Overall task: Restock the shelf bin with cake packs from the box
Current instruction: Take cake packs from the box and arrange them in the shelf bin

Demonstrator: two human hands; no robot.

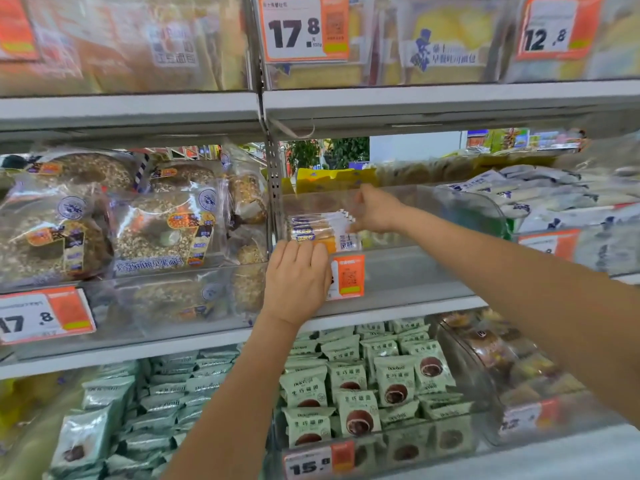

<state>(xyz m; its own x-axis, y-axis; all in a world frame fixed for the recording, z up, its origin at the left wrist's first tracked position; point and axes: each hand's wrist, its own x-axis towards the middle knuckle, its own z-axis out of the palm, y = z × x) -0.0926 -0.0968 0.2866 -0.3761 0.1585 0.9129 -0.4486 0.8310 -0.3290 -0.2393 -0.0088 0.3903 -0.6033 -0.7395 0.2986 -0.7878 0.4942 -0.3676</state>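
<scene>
A clear plastic shelf bin [433, 216] sits on the middle shelf, right of the upright post. At its left end lies a short stack of cake packs [313, 226] in clear wrap with purple and orange print. My right hand [375, 211] reaches into the bin from the right, and its fingers close on the right end of the stack. My left hand [294, 278] is at the bin's front wall just below the packs, fingers hooked over the rim. It partly covers an orange price tag [349, 277]. The box is out of view.
Bagged ring breads [162, 230] fill the bin to the left. White-wrapped packs [554, 202] are piled to the right. The shelf below holds green snack packs [367, 382]. The shelf [450, 98] above hangs close over the bin. Yellow packs [332, 178] stand behind it.
</scene>
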